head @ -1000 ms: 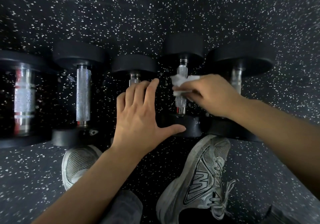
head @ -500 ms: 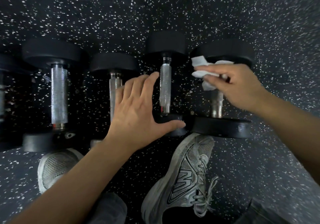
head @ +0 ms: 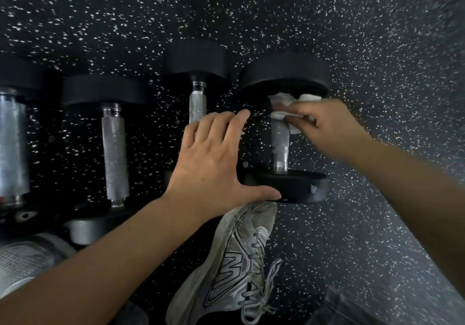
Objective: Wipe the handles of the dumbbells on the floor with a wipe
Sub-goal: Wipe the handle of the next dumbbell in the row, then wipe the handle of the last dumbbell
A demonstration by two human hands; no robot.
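Gripped between the fingers of the right hand [head: 332, 128], a crumpled white wipe [head: 284, 106] is pressed against the upper part of the handle [head: 279, 143] of the rightmost dumbbell [head: 284, 73], just under its far weight head. That grip is closed on the wipe. The left hand [head: 214, 158] is spread, fingers apart and holding nothing, with its thumb laid near the rim of the near weight head [head: 302, 186]; whether it actually touches cannot be told. The dumbbells are lined up side by side on the speckled floor [head: 377, 48], and a grey shoe [head: 239, 262] is seen just below them. As for progress, the wipe is at the last handle on the right of the row, so the work is judged to be near that end. The lower part of this handle is not yet covered. Three more handles [head: 114, 158] are visible to the left; whether they are already wiped cannot be told from their look
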